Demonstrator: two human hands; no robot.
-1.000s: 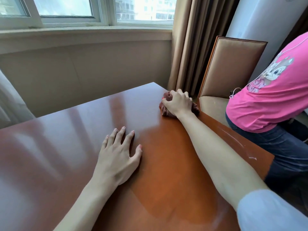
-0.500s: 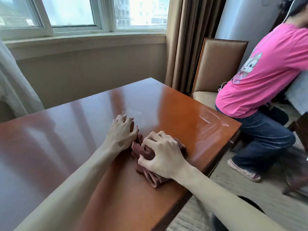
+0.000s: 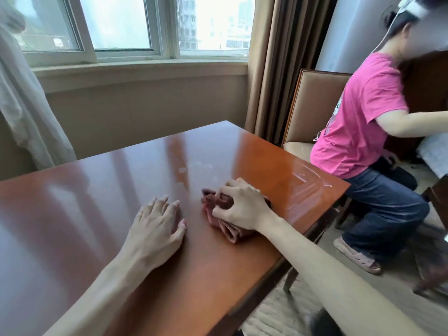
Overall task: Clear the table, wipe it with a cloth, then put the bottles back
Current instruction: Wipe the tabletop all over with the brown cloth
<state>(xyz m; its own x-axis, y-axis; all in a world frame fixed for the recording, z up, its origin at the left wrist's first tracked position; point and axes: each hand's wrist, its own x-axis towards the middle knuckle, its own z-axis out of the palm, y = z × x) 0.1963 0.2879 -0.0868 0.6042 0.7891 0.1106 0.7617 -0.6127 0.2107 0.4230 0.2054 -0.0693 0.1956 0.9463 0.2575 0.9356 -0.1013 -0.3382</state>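
Note:
A glossy reddish-brown wooden table fills the lower left of the view. A crumpled dark red cloth lies on it near the right edge. My right hand grips the cloth from above, fingers curled into the folds. My left hand rests on the tabletop just left of the cloth, apart from it, fingers spread and lightly bent. No bottles are in view. Wet streaks shine near the table's far right corner.
A person in a pink shirt and jeans sits close to the table's right side, turned away. A tan upholstered chair stands behind them. Brown curtains, a window and a white sheer curtain lie beyond the table.
My right hand pulled the cloth from the far corner back to the near right part of the table. My left hand touched the cloth half a second ago and now rests apart from it.

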